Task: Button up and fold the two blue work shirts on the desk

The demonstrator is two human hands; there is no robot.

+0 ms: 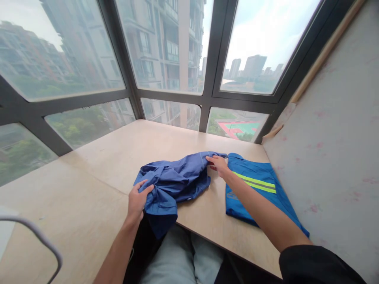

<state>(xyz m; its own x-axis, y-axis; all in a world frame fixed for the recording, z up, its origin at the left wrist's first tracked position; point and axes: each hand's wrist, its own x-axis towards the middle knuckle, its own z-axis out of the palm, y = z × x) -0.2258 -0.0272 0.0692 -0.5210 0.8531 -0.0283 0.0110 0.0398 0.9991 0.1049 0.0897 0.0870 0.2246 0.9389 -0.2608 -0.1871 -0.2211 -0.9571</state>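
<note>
A crumpled dark-blue garment [180, 177] lies across the wooden tabletop, its near-left part hanging over the front edge. Whether it is a top or trousers cannot be made out. My left hand [138, 198] is closed on its left side, thumb on top of the cloth. At the far right end, my right hand [218, 165] pinches the narrow part of the fabric, where a pale seam line shows. Right of it lies a folded brighter-blue garment [247, 197] with yellow-green and grey stripes, partly covered by my right forearm.
The wooden tabletop [97, 189] fills a window corner with dark frames [209, 71]. A wallpapered wall [328, 150] stands close on the right. At the left edge a grey curved cable or tube [40, 236] rises. My legs [180, 256] are under the table's front edge.
</note>
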